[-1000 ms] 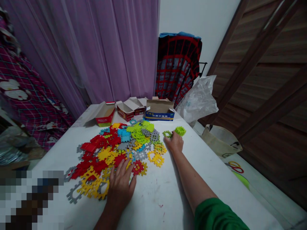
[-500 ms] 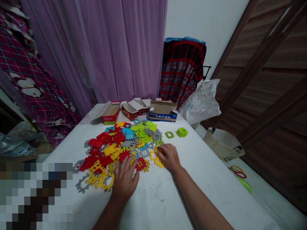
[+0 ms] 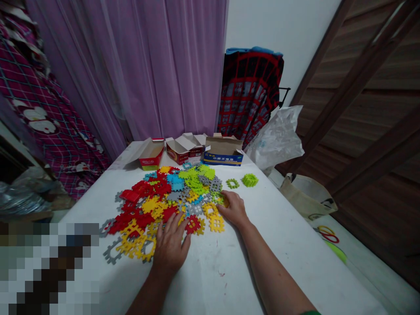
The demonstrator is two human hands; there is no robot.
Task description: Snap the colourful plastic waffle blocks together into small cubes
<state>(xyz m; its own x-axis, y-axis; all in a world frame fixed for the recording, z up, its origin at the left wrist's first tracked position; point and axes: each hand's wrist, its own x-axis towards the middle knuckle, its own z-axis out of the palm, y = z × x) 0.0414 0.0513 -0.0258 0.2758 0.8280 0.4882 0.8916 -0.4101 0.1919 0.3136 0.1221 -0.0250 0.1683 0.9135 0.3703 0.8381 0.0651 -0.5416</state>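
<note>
The spread heap of flat, toothed plastic pieces in red, yellow, blue, grey and lime green lay on the white-covered table, ahead of both hands and mostly to the left; its long axis ran slantwise, from the near left toward the far right, so that its right edge came up against the right hand; that hand was palm down with fingers bent over the small yellow and green pieces at the edge, though whether it gripped one I could not tell; the left hand was open, palm down and fingers spread, its fingertips at the heap's near edge, close to the red toothed piece with a windowed middle; the yellow square piece with a lattice centre lay between the hands, nearer the right; beyond the right hand, apart from the heap, were the lime-green toothed ring and, just right of it, the squat lime-green stack of toothed pieces; the ring lay almost straight ahead of the right hand, the stack ahead and rightward, both much nearer to it than to the left.
</note>
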